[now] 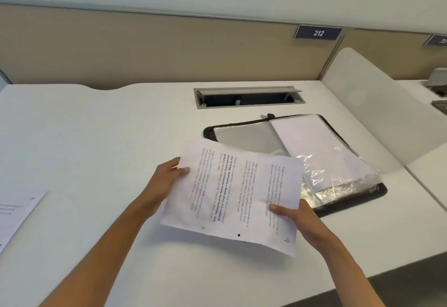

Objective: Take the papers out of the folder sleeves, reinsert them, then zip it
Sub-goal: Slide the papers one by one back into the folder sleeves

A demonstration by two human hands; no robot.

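Observation:
A printed sheet of paper (pixel 237 195) hangs in the air above the white desk, turned sideways. My left hand (pixel 167 183) pinches its left edge, thumb on top. My right hand (pixel 297 219) grips its right edge, thumb on the print. Behind the sheet, the black zip folder (pixel 372 193) lies open on the desk. Its left clear sleeve (pixel 246 137) looks empty. The right sleeve (pixel 316 147) holds white paper, and its crinkled plastic is lifted near the front. The sheet hides the folder's front left corner.
Another printed sheet (pixel 17 215) lies at the desk's left edge. An open cable tray slot (pixel 249 97) sits behind the folder. A translucent divider (pixel 377 108) stands to the right, and a beige partition wall with a "212" sign (pixel 318 33) runs along the back.

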